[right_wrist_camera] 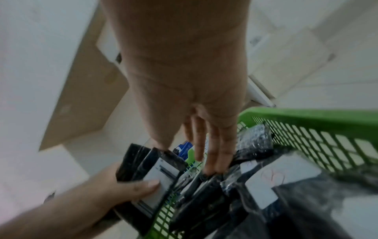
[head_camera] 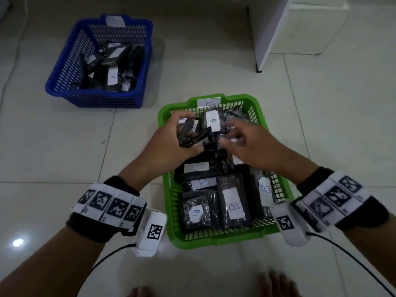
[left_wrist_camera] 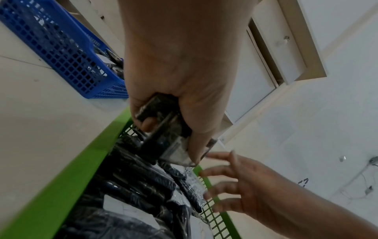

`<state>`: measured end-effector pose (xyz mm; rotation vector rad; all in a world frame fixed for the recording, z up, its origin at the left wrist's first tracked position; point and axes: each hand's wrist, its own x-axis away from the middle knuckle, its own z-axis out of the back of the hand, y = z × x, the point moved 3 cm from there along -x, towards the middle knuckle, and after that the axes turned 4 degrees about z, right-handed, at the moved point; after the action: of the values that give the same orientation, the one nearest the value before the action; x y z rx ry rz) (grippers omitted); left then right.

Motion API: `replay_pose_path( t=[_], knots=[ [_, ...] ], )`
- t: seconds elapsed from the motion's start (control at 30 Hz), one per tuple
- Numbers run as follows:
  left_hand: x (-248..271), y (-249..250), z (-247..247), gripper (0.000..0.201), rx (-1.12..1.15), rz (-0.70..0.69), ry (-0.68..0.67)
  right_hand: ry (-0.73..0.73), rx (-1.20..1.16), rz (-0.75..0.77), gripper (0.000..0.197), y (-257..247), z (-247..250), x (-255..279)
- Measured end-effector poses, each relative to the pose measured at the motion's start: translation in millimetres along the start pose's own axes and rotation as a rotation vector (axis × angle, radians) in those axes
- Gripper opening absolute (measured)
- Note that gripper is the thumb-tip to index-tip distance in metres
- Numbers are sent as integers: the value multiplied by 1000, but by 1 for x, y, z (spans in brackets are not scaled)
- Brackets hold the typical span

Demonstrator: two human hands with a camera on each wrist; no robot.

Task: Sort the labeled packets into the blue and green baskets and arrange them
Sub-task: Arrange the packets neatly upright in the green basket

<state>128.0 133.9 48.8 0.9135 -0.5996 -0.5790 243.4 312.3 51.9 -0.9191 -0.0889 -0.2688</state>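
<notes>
green basket [head_camera: 169, 211] on tiled floor [head_camera: 64, 146], centre of head view, packed with black packets [head_camera: 233, 206] wearing white labels marked b, laid flat in rows at near end, jumbled toward far end; paper tag marked b [head_camera: 209, 102] on far rim. blue basket [head_camera: 64, 67] farther off to the left, well apart from green one, holding a looser heap of dark packets [head_camera: 111, 67] with white labels, lettering too small to read; white tag [head_camera: 115, 20] on its far rim. left hand [head_camera: 171, 138] above far half of green basket, fingers curled round a small stack of black packets [left_wrist_camera: 161, 129], thumb pressed on a white label in right wrist view. right hand [head_camera: 248, 142] just beside it, fingers [right_wrist_camera: 212, 155] extended and loosely spread, tips down among packets at far end, apparently touching one; grasp on anything cannot tell, blurred. both hands close, nearly touching over the basket. green basket near rim close to person's toes [head_camera: 274, 281] at bottom edge. bare floor all round both baskets, wide open strip between them. white cabinet [head_camera: 300, 24] at upper right, its panel edge standing on floor beyond green basket, not touching it. marker bands [head_camera: 111, 202] and cables on both wrists.
</notes>
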Motion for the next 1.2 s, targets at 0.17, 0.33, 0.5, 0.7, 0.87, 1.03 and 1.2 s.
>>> replay_pose_path(
  t=[0.17,0.33,0.5,0.7,0.87,1.03,1.2],
  knots=[
    [-1,8,-12,53,-20,-36,-151,-10,-383,-99,29,-1,-10,-4],
    [0,1,-11,44,-71,5,-88,97,-272,-240,26,23,6,0],
    [3,-15,-22,51,-458,-47,-272,260,-297,-278,31,44,29,3],
    [1,-20,-32,77,-617,-164,-282,314,-220,-258,30,44,33,5],
    [-3,-27,-31,58,-723,-195,-338,344,-204,-269,24,49,35,8],
    [-3,-19,-25,52,-620,-213,-237,290,-310,-278,22,48,32,13],
    [-2,2,-25,48,-134,-55,-143,100,-534,-206,27,24,15,16]
  ],
)
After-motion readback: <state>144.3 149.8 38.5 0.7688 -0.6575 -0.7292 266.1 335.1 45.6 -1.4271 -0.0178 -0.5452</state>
